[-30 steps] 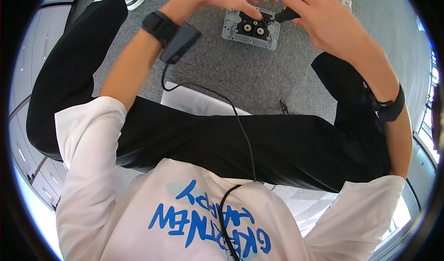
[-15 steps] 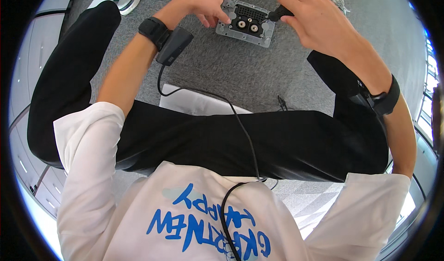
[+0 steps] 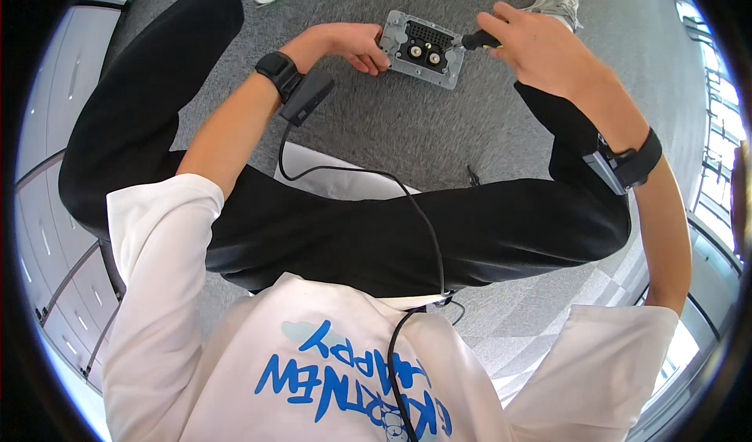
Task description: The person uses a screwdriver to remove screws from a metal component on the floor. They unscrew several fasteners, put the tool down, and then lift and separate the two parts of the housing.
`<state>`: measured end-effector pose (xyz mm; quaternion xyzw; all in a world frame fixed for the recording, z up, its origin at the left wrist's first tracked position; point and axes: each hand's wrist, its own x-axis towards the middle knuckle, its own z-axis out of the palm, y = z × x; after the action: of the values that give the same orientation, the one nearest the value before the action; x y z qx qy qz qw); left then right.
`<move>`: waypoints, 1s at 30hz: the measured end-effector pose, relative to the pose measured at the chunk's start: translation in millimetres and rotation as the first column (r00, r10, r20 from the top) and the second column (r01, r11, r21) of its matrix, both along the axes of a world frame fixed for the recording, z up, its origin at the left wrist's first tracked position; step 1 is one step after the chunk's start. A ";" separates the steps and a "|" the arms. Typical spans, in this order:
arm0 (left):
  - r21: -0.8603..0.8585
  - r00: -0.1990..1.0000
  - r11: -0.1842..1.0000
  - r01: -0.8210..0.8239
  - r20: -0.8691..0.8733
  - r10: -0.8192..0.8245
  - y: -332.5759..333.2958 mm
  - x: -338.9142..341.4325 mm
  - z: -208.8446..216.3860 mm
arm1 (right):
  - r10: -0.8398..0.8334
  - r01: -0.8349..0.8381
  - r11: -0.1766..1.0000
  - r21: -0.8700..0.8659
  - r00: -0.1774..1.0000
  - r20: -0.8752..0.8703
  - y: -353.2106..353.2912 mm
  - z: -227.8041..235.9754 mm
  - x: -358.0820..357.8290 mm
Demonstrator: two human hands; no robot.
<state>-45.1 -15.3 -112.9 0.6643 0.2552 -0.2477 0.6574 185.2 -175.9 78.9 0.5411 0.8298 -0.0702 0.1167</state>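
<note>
tool handle point(image 3: 478, 41) partly behind right hand point(image 3: 540, 54)

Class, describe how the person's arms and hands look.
The short sleeves are white and loose; the left hand and right hand wear no gloves. The left arm bears a black strap and dark boxy device with a black cable; the right arm, a black band and grey device.

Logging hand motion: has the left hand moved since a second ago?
Yes: the left hand went left and lower in view, judged against the white sheet.
</note>
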 end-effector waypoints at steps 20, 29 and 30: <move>0.107 0.996 0.992 -0.068 0.066 0.061 -16.7 9.3 -6.7 | 0.161 -0.151 0.965 -0.214 0.987 0.029 38.4 14.9 -21.2; 0.169 0.992 0.982 -0.080 0.110 0.062 -24.6 11.6 -7.6 | -0.205 0.208 0.933 -0.294 0.978 0.041 42.8 22.1 -36.6; 0.173 0.989 0.980 -0.104 0.127 0.082 -27.8 10.1 -14.0 | -0.357 0.354 0.875 -0.330 0.932 0.053 36.2 20.7 -39.0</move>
<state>-35.1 -43.1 -126.9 0.7215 0.2675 -0.1527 0.6201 146.2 -139.7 99.7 0.6563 0.6928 -0.2326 0.1876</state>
